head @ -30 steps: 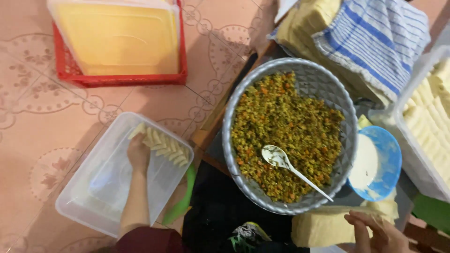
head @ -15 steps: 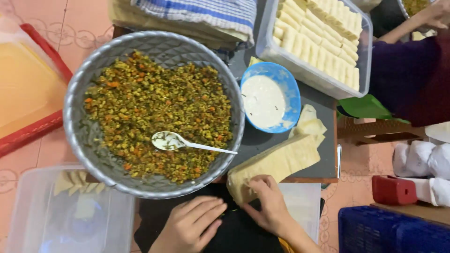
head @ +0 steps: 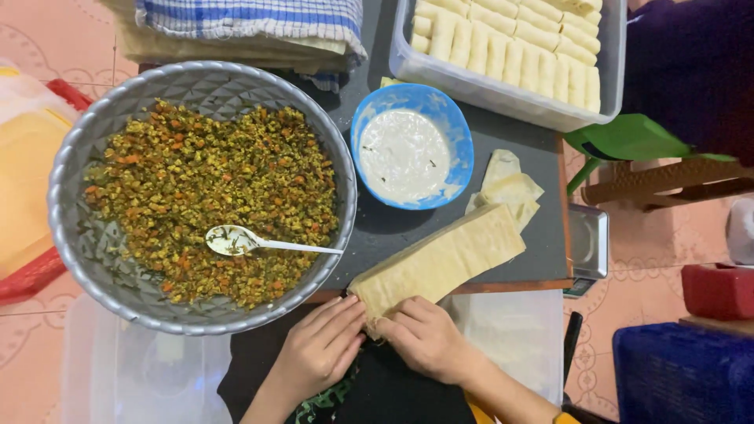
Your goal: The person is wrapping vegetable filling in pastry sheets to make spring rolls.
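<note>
Both hands work at the near end of a long stack of pale pastry wrappers [head: 440, 263], which lies slantwise across the near edge of the dark table [head: 542, 235], its near end jutting over that edge toward the person. The left hand [head: 318, 349] has its fingers [head: 345, 314] extended, tips touching the stack's near corner, not clenched. The right hand [head: 428, 338] curls its fingers [head: 397, 318] over the end of the stack, pinching the wrapper edge.

To do this well, I judge the left fingertips should pin the stack flat while the right lifts only the top sheet, slowly, from the corner, since thin sheets tear or come up in pairs.

The grey basin of chopped filling [head: 200, 196] with a white spoon [head: 267, 242] sits at the table's left edge, just beside the stack; the blue bowl of white paste [head: 411, 147] stands behind it, loose wrapper pieces [head: 509, 188] to its right.
</note>
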